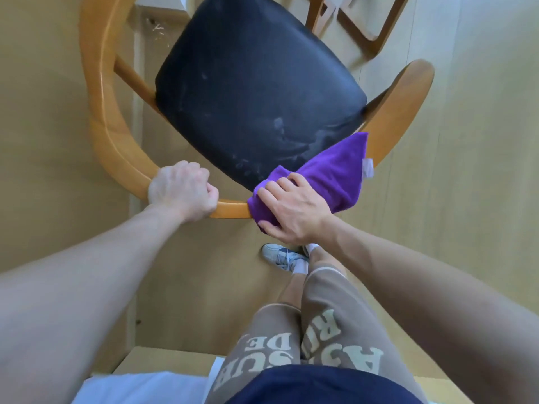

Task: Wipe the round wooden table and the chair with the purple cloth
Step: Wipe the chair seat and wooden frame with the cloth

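I look straight down on a wooden chair [99,91] with a curved backrest rail and a black padded seat [250,91] marked with pale smudges. My left hand [183,191] grips the curved rail at its near side. My right hand [294,209] holds the purple cloth [329,173] wrapped over the same rail, just right of the left hand, with the thumb under the cloth. The cloth drapes toward the chair's right arm. The round wooden table is not in view.
A light wooden frame of another piece of furniture [361,24] stands beyond the chair at the top right. My legs and a pale sneaker [283,256] stand on the tan floor right below the chair. A low tan ledge [163,360] lies at the bottom.
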`<state>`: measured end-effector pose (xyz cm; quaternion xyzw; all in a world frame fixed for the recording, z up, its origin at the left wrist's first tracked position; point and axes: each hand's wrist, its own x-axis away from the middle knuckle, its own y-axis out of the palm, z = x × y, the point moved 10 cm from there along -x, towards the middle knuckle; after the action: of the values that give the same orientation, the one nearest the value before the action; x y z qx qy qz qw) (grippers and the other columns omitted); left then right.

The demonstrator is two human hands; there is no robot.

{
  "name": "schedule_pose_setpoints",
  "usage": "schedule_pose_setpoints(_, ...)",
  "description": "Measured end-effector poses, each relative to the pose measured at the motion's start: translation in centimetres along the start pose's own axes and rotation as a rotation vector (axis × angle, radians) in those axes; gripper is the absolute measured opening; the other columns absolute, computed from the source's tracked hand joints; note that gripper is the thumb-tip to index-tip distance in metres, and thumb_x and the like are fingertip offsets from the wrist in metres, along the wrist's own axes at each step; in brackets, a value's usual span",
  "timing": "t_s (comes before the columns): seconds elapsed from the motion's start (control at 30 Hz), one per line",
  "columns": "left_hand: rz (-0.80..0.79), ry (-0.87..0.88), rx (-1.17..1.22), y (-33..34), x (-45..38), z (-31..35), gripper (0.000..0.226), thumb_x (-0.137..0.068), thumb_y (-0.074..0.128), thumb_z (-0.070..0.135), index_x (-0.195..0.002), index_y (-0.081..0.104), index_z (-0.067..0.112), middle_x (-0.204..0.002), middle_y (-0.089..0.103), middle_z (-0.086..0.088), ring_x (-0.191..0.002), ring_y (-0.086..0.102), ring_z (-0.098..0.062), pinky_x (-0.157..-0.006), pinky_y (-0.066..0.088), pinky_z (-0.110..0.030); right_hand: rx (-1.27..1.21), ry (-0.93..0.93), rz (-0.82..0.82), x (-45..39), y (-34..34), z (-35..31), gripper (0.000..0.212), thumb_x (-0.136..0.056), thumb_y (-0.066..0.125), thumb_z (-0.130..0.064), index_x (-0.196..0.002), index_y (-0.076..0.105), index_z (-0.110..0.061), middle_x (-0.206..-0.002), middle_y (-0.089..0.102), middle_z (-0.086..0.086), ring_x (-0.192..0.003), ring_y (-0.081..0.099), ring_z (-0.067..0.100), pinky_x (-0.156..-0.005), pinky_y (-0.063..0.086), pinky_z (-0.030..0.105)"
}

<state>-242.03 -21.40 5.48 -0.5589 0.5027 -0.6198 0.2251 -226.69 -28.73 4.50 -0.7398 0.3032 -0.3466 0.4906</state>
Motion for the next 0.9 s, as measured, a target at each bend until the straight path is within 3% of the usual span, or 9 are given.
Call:
schedule_pose_setpoints(0.1, 0.005, 0.014, 0.004, 0.0, 0.0, 0.2, 0.026, -0.093, 0.045, 0.041, -0.08, 0.053, 0.019, -0.079, 0.054, 0.0, -0.075, 0.052, -0.018, -0.059, 0.038, -0.031, 0.044, -0.206, -0.138, 0.8, 0.4, 0.6, 0.062, -0.09, 0.051, -0.049, -0.137, 0.045, -0.01, -0.109, 0.056, 0.004, -0.092, 0.053, 0.03, -0.089, 0.041, 0.043)
schedule_pose_setpoints(0.23, 0.002, 0.028, 0.011, 0.1, 0.0, 0.2, 0.026, -0.092, 0.047, 0.04, -0.077, 0.053, 0.019, -0.074, 0.053, 0.0, -0.071, 0.051, -0.018, -0.056, 0.037, -0.031, 0.026, -0.254, -0.152, 1.9, -0.8, 3.8, 0.066, -0.09, 0.051, -0.048, -0.145, 0.043, -0.013, -0.122, 0.057, 0.005, -0.103, 0.055, 0.029, -0.095, 0.042, 0.042)
schedule_pose_setpoints(0.37, 0.016, 0.043, 0.02, 0.5, 0.0, 0.1, 0.025, -0.088, 0.045, 0.039, -0.073, 0.05, 0.02, -0.07, 0.05, 0.001, -0.067, 0.048, -0.018, -0.055, 0.035, -0.03, 0.061, -0.148, -0.109, 2.5, -0.5, 4.1, 0.059, -0.084, 0.044, -0.038, -0.136, 0.05, -0.01, -0.114, 0.057, 0.007, -0.1, 0.053, 0.032, -0.095, 0.04, 0.044)
schedule_pose_setpoints(0.47, 0.023, 0.049, 0.019, 0.7, 0.1, 0.2, 0.03, -0.084, 0.031, 0.043, -0.073, 0.048, 0.021, -0.07, 0.05, 0.001, -0.068, 0.049, -0.018, -0.055, 0.036, -0.03, 0.145, -0.038, -0.097, 1.8, 0.4, 2.7, 0.052, -0.082, 0.046, -0.03, -0.13, 0.052, -0.01, -0.103, 0.055, 0.008, -0.091, 0.052, 0.032, -0.093, 0.04, 0.046)
schedule_pose_setpoints(0.53, 0.008, 0.044, 0.03, 0.8, -0.1, 0.3, 0.034, -0.082, 0.024, 0.045, -0.075, 0.047, 0.021, -0.073, 0.052, 0.0, -0.071, 0.051, -0.018, -0.057, 0.04, -0.031, 0.159, 0.022, -0.108, 0.6, 0.7, 1.3, 0.044, -0.079, 0.058, -0.024, -0.121, 0.057, -0.01, -0.094, 0.057, 0.007, -0.082, 0.053, 0.031, -0.083, 0.041, 0.043)
schedule_pose_setpoints(0.6, -0.018, 0.026, 0.017, 1.0, -0.2, 0.2, 0.029, -0.085, 0.032, 0.043, -0.076, 0.047, 0.02, -0.075, 0.052, -0.001, -0.073, 0.05, -0.019, -0.059, 0.041, -0.032, 0.112, 0.051, -0.164, -1.5, 1.2, -0.8, 0.032, -0.079, 0.065, -0.021, -0.109, 0.058, -0.013, -0.087, 0.059, 0.004, -0.073, 0.056, 0.028, -0.069, 0.037, 0.038)
schedule_pose_setpoints(0.67, -0.031, 0.006, 0.027, 1.2, 0.0, 0.0, 0.022, -0.085, 0.04, 0.038, -0.075, 0.047, 0.02, -0.074, 0.048, 0.0, -0.074, 0.049, -0.02, -0.061, 0.04, -0.033, 0.043, 0.043, -0.243, -3.3, 2.2, -2.9, 0.026, -0.086, 0.063, -0.025, -0.108, 0.054, -0.015, -0.091, 0.06, 0.002, -0.074, 0.058, 0.025, -0.065, 0.031, 0.036)
schedule_pose_setpoints(0.77, -0.011, 0.0, 0.064, 1.0, 0.0, 0.1, 0.019, -0.082, 0.04, 0.034, -0.072, 0.047, 0.019, -0.073, 0.043, 0.0, -0.076, 0.052, -0.024, -0.063, 0.041, -0.035, -0.003, 0.001, -0.277, -3.4, 2.8, -2.7, 0.034, -0.091, 0.059, -0.033, -0.118, 0.05, -0.014, -0.096, 0.06, 0.001, -0.08, 0.058, 0.025, -0.067, 0.032, 0.035)
schedule_pose_setpoints(0.9, 0.004, 0.014, 0.054, 0.8, 0.1, 0.0, 0.022, -0.083, 0.036, 0.038, -0.074, 0.045, 0.02, -0.073, 0.049, 0.0, -0.072, 0.047, -0.019, -0.06, 0.042, -0.034, 0.05, -0.265, -0.217, 0.3, 0.4, 2.0, 0.066, -0.084, 0.065, -0.043, -0.14, 0.047, -0.013, -0.106, 0.059, 0.004, -0.092, 0.057, 0.029, -0.08, 0.044, 0.039)
